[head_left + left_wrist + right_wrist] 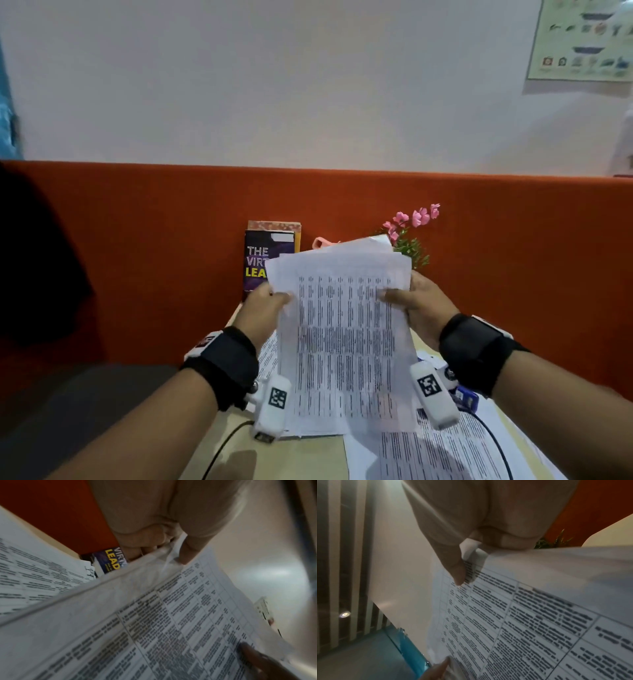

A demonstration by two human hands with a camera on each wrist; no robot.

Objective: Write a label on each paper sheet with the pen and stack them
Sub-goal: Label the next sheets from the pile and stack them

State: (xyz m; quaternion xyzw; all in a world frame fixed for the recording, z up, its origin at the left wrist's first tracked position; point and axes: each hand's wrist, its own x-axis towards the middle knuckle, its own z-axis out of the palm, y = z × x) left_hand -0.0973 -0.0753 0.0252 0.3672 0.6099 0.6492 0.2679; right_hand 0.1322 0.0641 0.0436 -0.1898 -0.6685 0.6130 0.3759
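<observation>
I hold a bundle of printed paper sheets upright above the desk, tables of text facing me. My left hand pinches the bundle's left edge, thumb on the front. My right hand pinches the right edge the same way. In the left wrist view the thumb presses the sheets against curled fingers. The right wrist view shows my thumb on the printed sheet. More printed sheets lie flat on the desk below. No pen is visible.
A purple book leans against the orange partition behind the papers. A plant with pink flowers stands at the back right. A blue object lies by my right wrist. A black cable runs over the desk.
</observation>
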